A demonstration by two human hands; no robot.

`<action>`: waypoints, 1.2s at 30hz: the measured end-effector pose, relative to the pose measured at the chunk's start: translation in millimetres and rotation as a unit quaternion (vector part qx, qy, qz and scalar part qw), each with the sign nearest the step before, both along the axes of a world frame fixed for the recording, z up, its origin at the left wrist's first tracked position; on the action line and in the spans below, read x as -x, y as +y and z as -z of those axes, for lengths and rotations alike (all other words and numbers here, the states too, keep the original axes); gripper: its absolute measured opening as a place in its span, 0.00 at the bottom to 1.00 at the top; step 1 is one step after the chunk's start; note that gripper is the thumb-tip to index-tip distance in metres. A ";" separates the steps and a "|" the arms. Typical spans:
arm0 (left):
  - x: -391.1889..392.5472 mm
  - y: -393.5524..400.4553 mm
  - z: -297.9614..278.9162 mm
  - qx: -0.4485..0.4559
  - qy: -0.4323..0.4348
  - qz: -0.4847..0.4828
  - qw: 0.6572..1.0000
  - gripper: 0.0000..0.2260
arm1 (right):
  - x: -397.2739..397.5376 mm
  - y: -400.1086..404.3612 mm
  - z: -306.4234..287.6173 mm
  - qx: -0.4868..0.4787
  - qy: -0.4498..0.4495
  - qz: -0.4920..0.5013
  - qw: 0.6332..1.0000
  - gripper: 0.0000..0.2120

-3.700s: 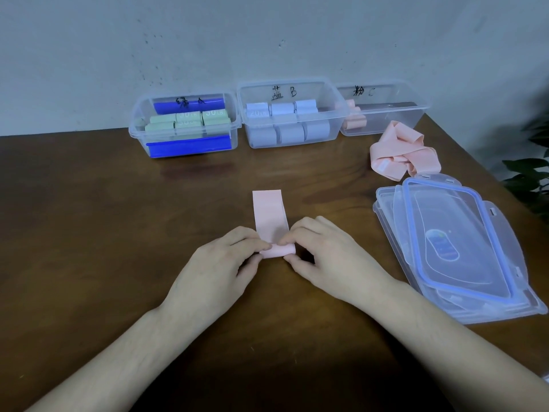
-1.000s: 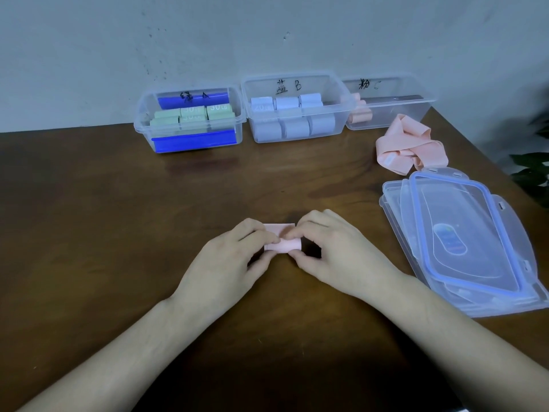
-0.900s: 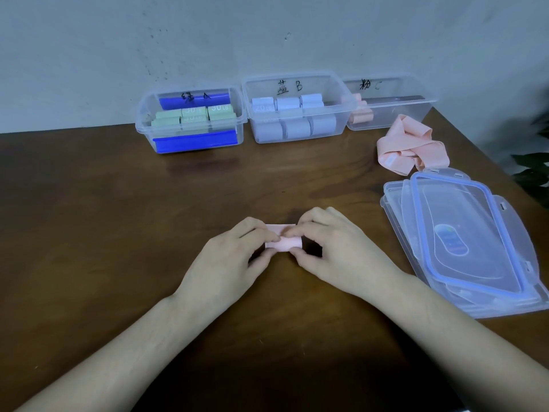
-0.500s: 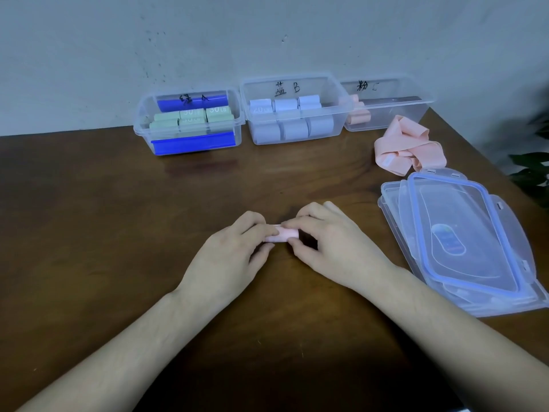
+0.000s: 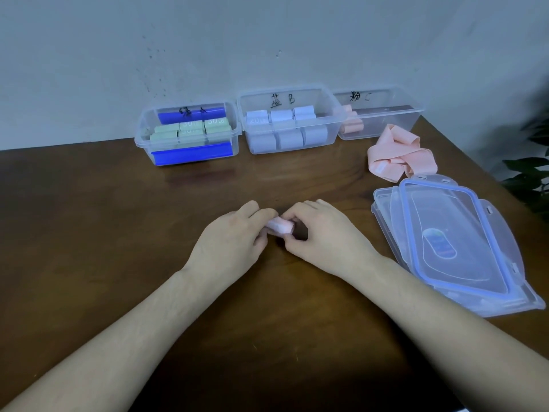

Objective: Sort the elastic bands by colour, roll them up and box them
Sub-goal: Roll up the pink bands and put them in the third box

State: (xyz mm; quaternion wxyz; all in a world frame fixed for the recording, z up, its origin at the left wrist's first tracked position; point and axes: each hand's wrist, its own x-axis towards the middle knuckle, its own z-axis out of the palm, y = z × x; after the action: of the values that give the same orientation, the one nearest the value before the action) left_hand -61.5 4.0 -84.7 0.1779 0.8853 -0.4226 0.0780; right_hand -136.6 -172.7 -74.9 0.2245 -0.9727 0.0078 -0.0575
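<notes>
Both forearms in low from the near edge, wrists flat on the tabletop. Left hand and right hand each in a pinching grip on 1 end of the pink roll, probably so nothing unwinds. Further back, loose pink bands beside the pink box, handy for boxing.

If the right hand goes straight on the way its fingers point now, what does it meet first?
The right hand points left, across the pink roll it pinches, so it would probably meet the left hand first, which grips the roll's other end.
</notes>
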 end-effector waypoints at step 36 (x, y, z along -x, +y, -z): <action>-67.5 -238.3 -97.8 0.224 0.366 0.013 0.903 0.22 | -59.7 -261.8 -89.8 -0.271 0.011 0.031 0.962 0.12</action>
State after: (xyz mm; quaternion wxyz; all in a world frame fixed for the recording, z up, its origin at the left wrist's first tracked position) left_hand 5.9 -234.3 13.1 0.5147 0.7828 -0.3101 -0.1617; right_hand -76.9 -434.5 14.9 0.4775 -0.8755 0.0557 -0.0498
